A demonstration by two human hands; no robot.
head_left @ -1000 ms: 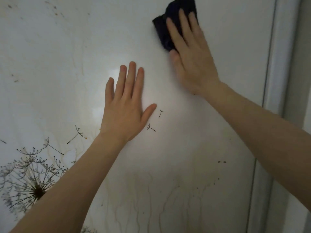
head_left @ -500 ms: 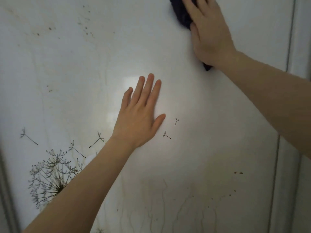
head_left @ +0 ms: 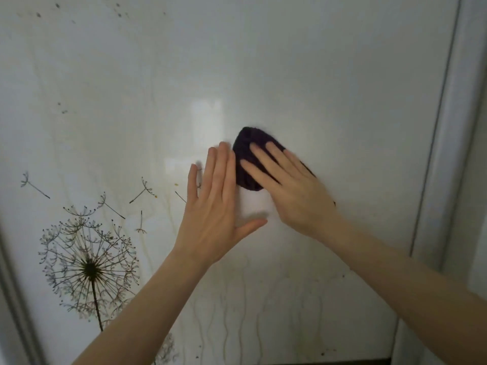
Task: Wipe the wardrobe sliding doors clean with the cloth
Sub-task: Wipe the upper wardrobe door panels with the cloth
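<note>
On door (head_left: 329, 75), cloth (head_left: 252, 135) under right hand (head_left: 300, 196)

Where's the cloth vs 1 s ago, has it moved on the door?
Yes. The cloth, under the right hand, has come down and left across the door, closer to the printed dandelion than before.

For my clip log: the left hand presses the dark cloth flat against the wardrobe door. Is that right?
Not quite. The head view shows the right hand, not the left, pressing the dark cloth flat against the wardrobe door. The left hand lies flat and bare on the door just beside it.
</note>
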